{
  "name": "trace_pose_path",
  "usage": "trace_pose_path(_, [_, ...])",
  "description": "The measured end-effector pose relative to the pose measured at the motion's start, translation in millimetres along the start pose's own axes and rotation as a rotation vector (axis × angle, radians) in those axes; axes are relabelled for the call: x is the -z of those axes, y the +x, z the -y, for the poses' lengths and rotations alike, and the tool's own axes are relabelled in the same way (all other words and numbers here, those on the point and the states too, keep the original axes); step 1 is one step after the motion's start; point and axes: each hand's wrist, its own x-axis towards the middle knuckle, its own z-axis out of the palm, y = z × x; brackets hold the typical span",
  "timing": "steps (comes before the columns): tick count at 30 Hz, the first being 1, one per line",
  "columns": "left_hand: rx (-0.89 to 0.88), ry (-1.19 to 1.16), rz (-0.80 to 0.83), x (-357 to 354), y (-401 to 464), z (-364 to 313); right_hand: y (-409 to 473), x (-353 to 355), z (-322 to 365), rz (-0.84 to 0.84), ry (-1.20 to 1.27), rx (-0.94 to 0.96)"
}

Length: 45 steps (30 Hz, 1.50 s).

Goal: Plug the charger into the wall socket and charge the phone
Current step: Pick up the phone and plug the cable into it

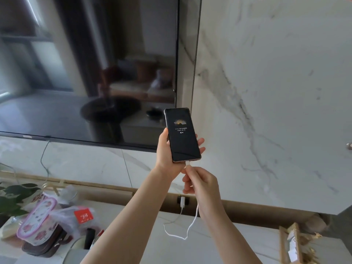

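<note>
My left hand (165,149) holds a black phone (182,134) upright in front of the TV's lower right corner; its screen is lit with a clock. My right hand (200,180) pinches the white cable's connector (188,163), which sits in the port at the phone's bottom edge. The white cable (188,227) loops down over the marble countertop and runs up to a white charger (182,201) sitting in a dark wall socket (179,199) below the marble wall panel.
A large dark TV (91,69) hangs on the left. On the countertop (219,242) lie plastic bags and packets (57,216) at the left, a green plant (13,197) at the far left, and a gold-framed ornament (293,242) at the right.
</note>
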Motion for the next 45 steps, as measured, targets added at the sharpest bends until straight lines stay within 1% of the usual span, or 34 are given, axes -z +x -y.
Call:
trace_pose_path(2, [0.010,-0.017,0.000,6,-3,0,1,5,-1,0.069,-0.009,-0.034])
trace_pose_path(5, [0.049,0.061,-0.004,18,-8,2,6,14,-3,0.089,0.073,-0.131])
trace_pose_path(8, [0.095,0.136,-0.020,22,-12,5,12,17,-1,0.066,0.237,-0.108])
trace_pose_path(12, [0.084,0.180,-0.016,19,-9,9,19,16,10,0.068,0.442,-0.089])
trace_pose_path(17, [0.042,0.191,-0.001,0,-2,-2,32,20,25,0.083,0.534,-0.090])
trace_pose_path(20, [0.022,0.232,0.011,-10,1,-9,37,24,35,0.093,0.557,-0.028])
trace_pose_path(24, [-0.051,0.302,0.047,-12,-8,-8,37,33,41,0.079,0.561,0.032])
trace_pose_path(27, [-0.094,0.281,0.067,-10,-17,-1,31,39,39,0.088,0.592,0.035])
trace_pose_path(36, [-0.107,0.207,0.064,-8,-45,9,11,46,28,0.173,0.676,0.003])
trace_pose_path(45, [-0.110,0.229,0.044,-11,-55,15,1,51,25,0.139,0.632,-0.021])
